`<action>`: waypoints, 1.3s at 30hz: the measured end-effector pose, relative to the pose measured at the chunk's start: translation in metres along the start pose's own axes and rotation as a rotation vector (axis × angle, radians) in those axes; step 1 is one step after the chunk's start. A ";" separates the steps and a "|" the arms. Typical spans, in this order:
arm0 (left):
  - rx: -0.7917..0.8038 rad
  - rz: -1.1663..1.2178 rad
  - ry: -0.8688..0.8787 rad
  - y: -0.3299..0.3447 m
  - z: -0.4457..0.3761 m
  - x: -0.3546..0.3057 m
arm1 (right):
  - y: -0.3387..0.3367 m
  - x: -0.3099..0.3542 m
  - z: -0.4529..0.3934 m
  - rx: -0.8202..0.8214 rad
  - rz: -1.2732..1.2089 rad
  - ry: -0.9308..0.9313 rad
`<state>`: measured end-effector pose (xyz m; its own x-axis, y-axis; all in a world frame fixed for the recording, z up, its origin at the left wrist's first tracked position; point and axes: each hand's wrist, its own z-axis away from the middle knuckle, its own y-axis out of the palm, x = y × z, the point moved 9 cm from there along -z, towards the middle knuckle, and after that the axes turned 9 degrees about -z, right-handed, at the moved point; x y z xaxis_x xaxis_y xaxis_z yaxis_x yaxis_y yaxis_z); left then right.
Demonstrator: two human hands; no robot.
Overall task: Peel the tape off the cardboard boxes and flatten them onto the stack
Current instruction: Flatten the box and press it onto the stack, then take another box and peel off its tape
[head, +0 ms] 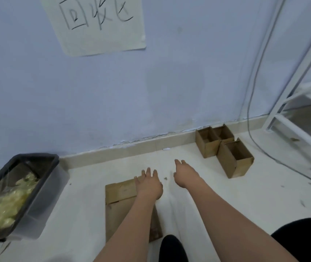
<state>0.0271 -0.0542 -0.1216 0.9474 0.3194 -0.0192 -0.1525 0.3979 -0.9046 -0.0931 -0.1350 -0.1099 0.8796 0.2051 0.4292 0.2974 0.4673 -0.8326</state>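
Note:
A stack of flattened brown cardboard lies on the white floor in front of me. My left hand rests flat on its far right corner, fingers straight. My right hand hovers over bare floor just right of the stack, fingers extended toward the wall, holding nothing. Three open cardboard boxes stand by the wall at the right: two at the back and one nearer, all upright with open tops.
A clear plastic bin with a black rim sits at the left, holding crumpled tape. A white metal rack and a grey cable stand at the right. A paper sign hangs on the wall. My dark-clothed knees show at the bottom.

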 end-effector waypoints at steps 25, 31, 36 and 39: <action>-0.016 0.058 0.585 0.010 -0.111 -0.344 | -0.100 -0.274 -0.053 -0.156 -0.025 0.362; -0.036 0.044 0.581 0.030 -0.124 -0.351 | -0.094 -0.291 -0.052 -0.189 -0.042 0.400; -0.259 0.101 0.576 0.031 -0.126 -0.345 | -0.092 -0.284 -0.055 -0.218 -0.050 0.380; -0.317 0.166 0.551 0.031 -0.126 -0.341 | -0.087 -0.281 -0.054 -0.233 -0.043 0.389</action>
<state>-0.2653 -0.2590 -0.1971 0.9366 -0.1661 -0.3085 -0.2987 0.0817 -0.9508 -0.3464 -0.2799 -0.1767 0.9254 -0.1692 0.3391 0.3733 0.2531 -0.8925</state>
